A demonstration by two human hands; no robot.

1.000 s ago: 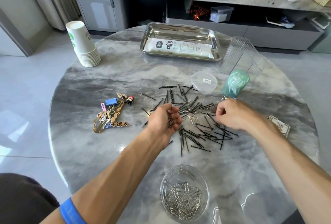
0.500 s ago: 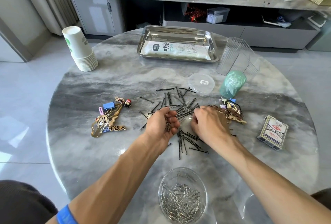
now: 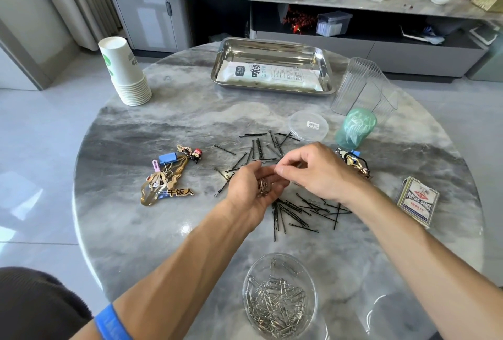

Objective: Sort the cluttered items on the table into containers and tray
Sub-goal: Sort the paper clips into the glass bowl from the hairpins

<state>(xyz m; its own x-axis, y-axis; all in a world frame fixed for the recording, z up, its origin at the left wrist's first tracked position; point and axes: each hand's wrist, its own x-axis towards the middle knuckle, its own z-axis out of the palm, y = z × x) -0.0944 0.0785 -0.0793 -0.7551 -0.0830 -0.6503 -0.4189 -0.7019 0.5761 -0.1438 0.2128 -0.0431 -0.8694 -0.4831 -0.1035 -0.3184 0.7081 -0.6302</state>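
Black hairpins (image 3: 299, 209) lie scattered over the middle of the round marble table (image 3: 190, 111). My left hand (image 3: 250, 190) hovers above them, palm up and cupped round a small bunch of paper clips (image 3: 263, 186). My right hand (image 3: 318, 173) is just right of it, thumb and forefinger pinched together at the left fingertips; what they pinch looks like a paper clip but is too small to be sure. Near the front edge, a clear bowl (image 3: 246, 285) holds many paper clips. A steel tray (image 3: 272, 43) at the back holds a white packet (image 3: 272, 76).
Stacked paper cups (image 3: 125, 70) stand back left. Bookmarks, a blue clip and keychains (image 3: 168, 173) lie left. A clear lid (image 3: 309, 124), green container (image 3: 355, 129), ribbed clear cups (image 3: 359, 86), another keychain (image 3: 353, 161) and a playing-card box (image 3: 417, 201) sit on the right.
My right hand left the hairpin pile and came up to the fingertips of my left hand. The left hand stayed cupped with the clips.
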